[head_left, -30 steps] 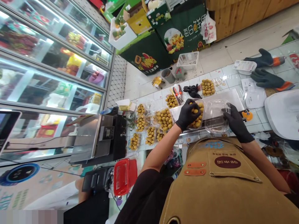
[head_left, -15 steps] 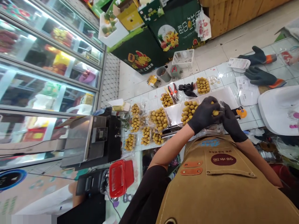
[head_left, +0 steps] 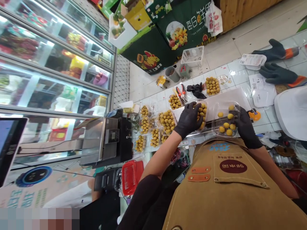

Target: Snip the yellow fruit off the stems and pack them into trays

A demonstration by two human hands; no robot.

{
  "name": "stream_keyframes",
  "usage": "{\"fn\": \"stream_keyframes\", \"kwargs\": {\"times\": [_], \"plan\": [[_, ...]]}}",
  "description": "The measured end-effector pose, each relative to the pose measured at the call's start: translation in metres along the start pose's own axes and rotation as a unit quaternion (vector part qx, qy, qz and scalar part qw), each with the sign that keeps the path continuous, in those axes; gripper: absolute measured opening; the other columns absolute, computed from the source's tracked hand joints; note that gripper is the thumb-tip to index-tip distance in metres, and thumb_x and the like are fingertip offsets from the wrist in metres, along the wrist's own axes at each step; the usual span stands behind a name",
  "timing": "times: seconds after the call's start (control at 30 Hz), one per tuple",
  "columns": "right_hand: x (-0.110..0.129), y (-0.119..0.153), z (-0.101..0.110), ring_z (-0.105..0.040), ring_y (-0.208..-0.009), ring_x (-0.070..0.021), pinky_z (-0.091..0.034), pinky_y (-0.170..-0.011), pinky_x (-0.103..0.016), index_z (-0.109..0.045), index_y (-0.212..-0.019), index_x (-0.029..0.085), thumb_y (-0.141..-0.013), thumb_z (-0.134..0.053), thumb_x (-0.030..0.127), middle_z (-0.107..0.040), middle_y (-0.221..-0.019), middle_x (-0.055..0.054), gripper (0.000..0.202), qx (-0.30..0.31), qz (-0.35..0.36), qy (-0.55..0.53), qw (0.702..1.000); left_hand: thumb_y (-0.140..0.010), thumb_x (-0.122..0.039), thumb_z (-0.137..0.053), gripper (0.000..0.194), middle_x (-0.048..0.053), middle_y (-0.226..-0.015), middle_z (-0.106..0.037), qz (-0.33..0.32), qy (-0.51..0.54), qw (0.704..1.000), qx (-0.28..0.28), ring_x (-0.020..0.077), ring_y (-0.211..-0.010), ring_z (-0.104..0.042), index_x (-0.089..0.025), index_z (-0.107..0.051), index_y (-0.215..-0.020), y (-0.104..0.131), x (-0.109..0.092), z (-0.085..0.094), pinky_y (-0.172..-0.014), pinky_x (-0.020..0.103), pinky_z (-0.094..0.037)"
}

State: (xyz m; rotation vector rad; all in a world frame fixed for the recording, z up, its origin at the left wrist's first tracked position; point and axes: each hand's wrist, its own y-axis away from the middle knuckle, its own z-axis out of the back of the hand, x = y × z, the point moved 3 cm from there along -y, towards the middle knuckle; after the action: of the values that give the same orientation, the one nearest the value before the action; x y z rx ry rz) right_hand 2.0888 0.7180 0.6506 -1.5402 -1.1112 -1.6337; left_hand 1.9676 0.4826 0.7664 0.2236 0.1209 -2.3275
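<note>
My left hand (head_left: 189, 119), in a black glove, reaches over a clear tub of round yellow-brown longans (head_left: 202, 111). Its bent fingers close on fruit at the tub's near side; what lies under the palm is hidden. Gloved in black too, my right hand (head_left: 246, 128) grips the right wall of a second clear plastic tub (head_left: 217, 105). Several loose longans (head_left: 230, 116) lie on that tub's bottom. Both tubs are side by side at the counter's near edge, in front of a pale flat board (head_left: 236, 95).
More longan tubs (head_left: 166, 121) stand to the left and behind. Red-handled pliers (head_left: 181, 92) and a black glove (head_left: 196, 90) lie behind the tubs. Dark work gloves (head_left: 278, 74) and a white tray (head_left: 291, 111) are at right. A red basket (head_left: 129, 179) sits lower left.
My left hand has moved left from the right-hand tub to the fuller tub. Longans now show in the tub at my right hand. The view has shifted slightly.
</note>
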Motion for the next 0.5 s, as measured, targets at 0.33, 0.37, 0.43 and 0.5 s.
{"fn": "stream_keyframes", "kwargs": {"times": [0.33, 0.37, 0.43, 0.5], "plan": [[-0.005, -0.006, -0.003, -0.068, -0.14, -0.032, -0.047, -0.133, -0.066, -0.064, -0.147, 0.036, -0.084, -0.063, 0.031, -0.074, -0.145, -0.003, 0.064, 0.01, 0.018, 0.024, 0.999, -0.082, -0.032, -0.075, 0.085, 0.028, -0.158, -0.05, -0.003, 0.001, 0.998, 0.055, 0.0464, -0.139, -0.053, -0.013, -0.05, -0.161, -0.014, 0.014, -0.033, -0.114, 0.067, -0.053], [-0.005, -0.007, -0.004, -0.068, -0.142, -0.0318, -0.047, -0.133, -0.066, -0.064, -0.148, 0.036, -0.084, -0.063, 0.031, -0.073, -0.147, -0.003, 0.064, 0.012, 0.022, 0.021, 0.999, -0.082, -0.033, -0.075, 0.085, 0.026, -0.158, -0.049, -0.01, 0.018, 0.998, 0.059, 0.0433, -0.136, -0.056, -0.015, -0.049, -0.161, -0.015, 0.017, -0.033, -0.113, 0.064, -0.055], [-0.003, -0.008, -0.006, -0.067, -0.143, -0.0313, -0.046, -0.134, -0.066, -0.063, -0.149, 0.037, -0.085, -0.063, 0.032, -0.072, -0.148, -0.003, 0.065, 0.015, 0.024, 0.019, 0.999, -0.082, -0.034, -0.076, 0.087, 0.024, -0.161, -0.049, -0.023, 0.043, 0.997, 0.063, 0.0386, -0.133, -0.061, -0.017, -0.048, -0.162, -0.015, 0.02, -0.033, -0.114, 0.058, -0.058], [-0.002, -0.009, -0.009, -0.066, -0.145, -0.0307, -0.045, -0.136, -0.064, -0.064, -0.148, 0.037, -0.085, -0.063, 0.031, -0.072, -0.149, -0.003, 0.064, 0.013, 0.026, 0.021, 0.999, -0.084, -0.033, -0.075, 0.082, 0.022, -0.161, -0.052, -0.022, 0.047, 0.997, 0.051, 0.0375, -0.134, -0.062, -0.019, -0.051, -0.16, -0.015, 0.02, -0.033, -0.114, 0.056, -0.059]]}}
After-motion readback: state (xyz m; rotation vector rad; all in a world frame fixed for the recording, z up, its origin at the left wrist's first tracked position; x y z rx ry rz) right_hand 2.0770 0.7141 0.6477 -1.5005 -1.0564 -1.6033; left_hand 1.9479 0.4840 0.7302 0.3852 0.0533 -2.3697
